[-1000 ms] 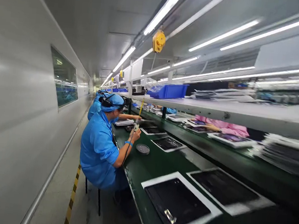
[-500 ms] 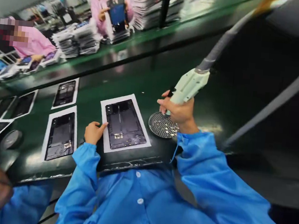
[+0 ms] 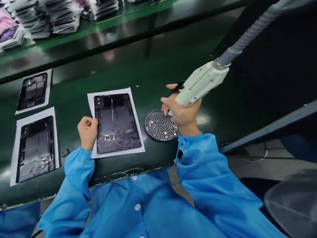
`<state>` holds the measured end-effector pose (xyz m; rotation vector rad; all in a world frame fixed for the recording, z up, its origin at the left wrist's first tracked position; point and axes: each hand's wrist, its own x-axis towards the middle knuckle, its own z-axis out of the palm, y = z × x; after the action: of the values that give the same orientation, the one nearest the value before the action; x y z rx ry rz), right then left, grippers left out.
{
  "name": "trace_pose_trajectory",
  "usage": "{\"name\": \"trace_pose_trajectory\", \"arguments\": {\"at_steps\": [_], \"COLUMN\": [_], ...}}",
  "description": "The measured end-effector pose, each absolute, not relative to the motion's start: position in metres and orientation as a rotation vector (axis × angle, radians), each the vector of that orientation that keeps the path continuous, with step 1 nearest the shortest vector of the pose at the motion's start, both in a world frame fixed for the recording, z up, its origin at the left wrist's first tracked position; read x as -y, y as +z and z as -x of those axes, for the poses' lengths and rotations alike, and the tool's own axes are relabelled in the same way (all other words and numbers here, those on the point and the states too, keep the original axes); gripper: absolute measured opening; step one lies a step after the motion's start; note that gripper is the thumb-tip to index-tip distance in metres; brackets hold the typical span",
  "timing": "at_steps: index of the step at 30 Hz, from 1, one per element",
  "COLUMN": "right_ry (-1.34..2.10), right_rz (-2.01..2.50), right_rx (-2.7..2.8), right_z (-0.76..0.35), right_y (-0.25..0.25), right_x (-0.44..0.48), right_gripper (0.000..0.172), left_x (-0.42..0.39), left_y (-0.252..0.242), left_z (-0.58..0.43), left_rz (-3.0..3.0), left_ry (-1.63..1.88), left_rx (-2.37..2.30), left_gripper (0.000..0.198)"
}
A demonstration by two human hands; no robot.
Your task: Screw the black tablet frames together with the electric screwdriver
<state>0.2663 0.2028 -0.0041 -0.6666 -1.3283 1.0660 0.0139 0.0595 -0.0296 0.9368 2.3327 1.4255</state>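
In front of me a dark tablet housing (image 3: 118, 124) lies on a sheet of white paper (image 3: 142, 145). My left hand (image 3: 88, 129) is closed at its left edge, fingers curled and the thumb against the rim. My right hand (image 3: 185, 114) is wrapped round a pale green electric screwdriver (image 3: 205, 80), tilted with its rear end up to the right. Its lower end is over a round tray (image 3: 159, 126) of small holes holding shiny bits like screws. The screwdriver's tip is hidden by my fingers.
More housings on paper, a nearer one (image 3: 36, 148) and a farther one (image 3: 33, 90), lie to the left. A small black piece (image 3: 65, 152) is beside the nearer one. A grey ribbed cable (image 3: 253, 34) rises from the screwdriver. Beyond a ledge stand paper-wrapped stacks (image 3: 57, 6) and people in pink sleeves.
The view has tilted down and shifted right, so things sit farther left. My left fingers look more curled at the housing. My right hand still holds the screwdriver over the tray.
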Motion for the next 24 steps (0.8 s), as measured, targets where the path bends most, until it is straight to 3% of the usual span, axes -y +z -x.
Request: {"name": "trace_pose_trajectory", "arguments": {"at_steps": [5,9,13,24], "right_ry": [1.023,0.998,0.942,0.968], "right_rz": [0.666,0.670,0.678,0.743], "right_rx": [1.332,1.338,1.337,1.314], "right_z": [-0.278,-0.285,-0.290,-0.291], "right_y": [-0.010,-0.013,-0.015,-0.017], "right_x": [-0.204,-0.205,-0.210,-0.213], "right_gripper": [0.035,0.027,0.025,0.025], "left_x": [-0.074,-0.063,-0.052,-0.037], "left_y": [-0.034,-0.029,-0.022,-0.031], "left_z": [-0.017,-0.011,-0.010,-0.041], "left_rz": [-0.820,-1.066,-1.571,-2.194], "left_ry": [1.610,1.391,1.226,0.746], "left_rx": [-2.032,-2.197,-2.448,-2.069], "left_gripper": [0.020,0.036,0.031,0.026]}}
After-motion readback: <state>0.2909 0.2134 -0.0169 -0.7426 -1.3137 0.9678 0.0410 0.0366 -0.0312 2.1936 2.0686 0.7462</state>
